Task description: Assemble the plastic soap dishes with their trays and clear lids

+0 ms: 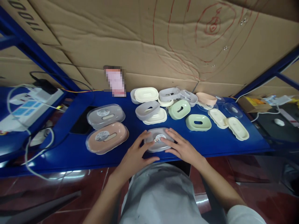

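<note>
A grey soap box with a clear lid and a round sticker [158, 139] lies on the blue metal bench [70, 152] right in front of me. My left hand [136, 152] rests on its left side with fingers spread over the lid. My right hand [181, 146] presses on its right side, fingers stretched flat across the lid. Both hands touch the box from above.
Two closed boxes lie to the left, a grey one [106, 115] and a pink one [107, 137]. Several loose trays, lids and bases in cream, green, grey and pink [179, 109] lie behind. A power strip [28, 107] sits far left; a cardboard wall [163, 40] stands behind.
</note>
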A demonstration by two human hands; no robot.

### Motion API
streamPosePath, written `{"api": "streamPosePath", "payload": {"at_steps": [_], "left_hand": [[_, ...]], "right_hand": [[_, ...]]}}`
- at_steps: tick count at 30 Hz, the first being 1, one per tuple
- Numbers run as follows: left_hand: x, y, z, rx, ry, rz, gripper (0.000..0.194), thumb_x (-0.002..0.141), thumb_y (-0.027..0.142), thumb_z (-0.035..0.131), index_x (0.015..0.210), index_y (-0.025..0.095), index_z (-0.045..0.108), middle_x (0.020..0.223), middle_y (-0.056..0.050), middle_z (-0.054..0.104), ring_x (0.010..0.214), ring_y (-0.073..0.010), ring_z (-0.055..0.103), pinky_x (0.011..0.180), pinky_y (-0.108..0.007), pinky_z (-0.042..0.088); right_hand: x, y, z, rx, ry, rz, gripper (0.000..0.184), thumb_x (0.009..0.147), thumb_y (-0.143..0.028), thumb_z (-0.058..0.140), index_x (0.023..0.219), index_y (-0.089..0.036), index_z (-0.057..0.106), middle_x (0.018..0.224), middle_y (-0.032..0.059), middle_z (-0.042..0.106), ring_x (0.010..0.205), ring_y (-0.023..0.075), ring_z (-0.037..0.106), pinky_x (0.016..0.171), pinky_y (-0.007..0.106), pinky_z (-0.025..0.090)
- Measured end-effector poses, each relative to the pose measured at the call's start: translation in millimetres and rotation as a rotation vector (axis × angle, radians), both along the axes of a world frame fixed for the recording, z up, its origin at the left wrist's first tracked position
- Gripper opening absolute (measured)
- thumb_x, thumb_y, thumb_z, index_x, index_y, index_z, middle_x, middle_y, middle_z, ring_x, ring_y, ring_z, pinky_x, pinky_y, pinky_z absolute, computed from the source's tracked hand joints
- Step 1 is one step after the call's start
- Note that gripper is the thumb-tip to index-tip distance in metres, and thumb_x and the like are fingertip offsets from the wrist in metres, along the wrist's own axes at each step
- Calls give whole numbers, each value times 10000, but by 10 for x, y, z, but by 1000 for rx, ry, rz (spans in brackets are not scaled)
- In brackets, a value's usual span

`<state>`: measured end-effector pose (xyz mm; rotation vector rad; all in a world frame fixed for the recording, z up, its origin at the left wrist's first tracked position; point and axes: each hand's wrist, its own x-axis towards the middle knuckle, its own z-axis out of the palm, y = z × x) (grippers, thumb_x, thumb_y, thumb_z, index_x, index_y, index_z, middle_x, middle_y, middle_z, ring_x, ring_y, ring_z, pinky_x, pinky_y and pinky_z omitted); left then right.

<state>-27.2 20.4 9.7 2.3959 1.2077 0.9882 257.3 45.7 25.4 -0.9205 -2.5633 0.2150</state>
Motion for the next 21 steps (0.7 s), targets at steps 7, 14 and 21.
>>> {"api": "streamPosePath", "payload": {"at_steps": [7,14,21], "left_hand": [[42,7,-16,-63,76,66,487,922,275,800,1369,316,612,1640,-107,431,1453,-326,575,1117,-502,591],[-233,-61,182,164,-17,175,367,967,320,757,1294,290,591,1583,-99,531,1458,-315,569,1153,-539,567],[-1411,528,576,312,80,555,572,879,628,799,1203,210,583,1492,-41,566,1428,-315,569,1178,-621,493]], "right_hand": [[-13,-32,-75,59,-12,-33,799,1021,-302,704,1704,-349,292,1753,100,325,1621,327,302,1240,554,468],[54,-94,-126,34,89,-115,956,1029,-385,690,1742,-334,55,1792,158,155,1613,350,304,1205,552,498],[5,-61,-98,-21,22,-155,805,1079,-401,590,1740,-313,138,1777,163,227,1558,355,434,1178,556,528]]}}
